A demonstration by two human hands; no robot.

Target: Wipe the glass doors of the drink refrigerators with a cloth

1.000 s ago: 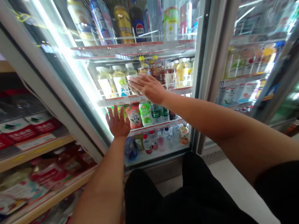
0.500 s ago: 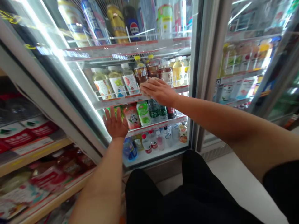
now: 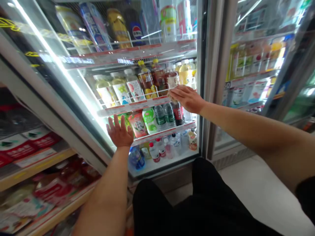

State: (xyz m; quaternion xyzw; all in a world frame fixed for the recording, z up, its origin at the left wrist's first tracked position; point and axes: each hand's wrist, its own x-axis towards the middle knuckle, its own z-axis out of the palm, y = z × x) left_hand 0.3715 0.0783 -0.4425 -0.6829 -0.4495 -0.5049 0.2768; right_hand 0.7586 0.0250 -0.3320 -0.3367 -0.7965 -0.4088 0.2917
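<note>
My left hand [image 3: 120, 131] is open, fingers spread and palm toward the glass door [image 3: 81, 137] of a lit drinks cooler; it seems to rest on the glass. My right hand [image 3: 188, 98] lies higher and to the right, fingers together over a pale crumpled cloth [image 3: 172, 95], mostly hidden under them, against the same pane. Behind the right hand stand brown tea bottles [image 3: 161, 78] on the middle shelf. A red-labelled drink bottle [image 3: 138, 124] and a green-and-white bottle [image 3: 150, 120] show through the glass right of my left hand.
A metal door frame [image 3: 214, 82] separates this cooler from another lit cooler [image 3: 248, 68] on the right. Wooden shelves [image 3: 36, 167] with packaged goods stand at the left. My black-clothed knees [image 3: 154, 200] are close to the cooler's base, above the pale floor [image 3: 256, 190].
My right hand has slid to the right across the glass with the cloth, uncovering bottles on the middle and lower shelves. My left hand has stayed almost in place.
</note>
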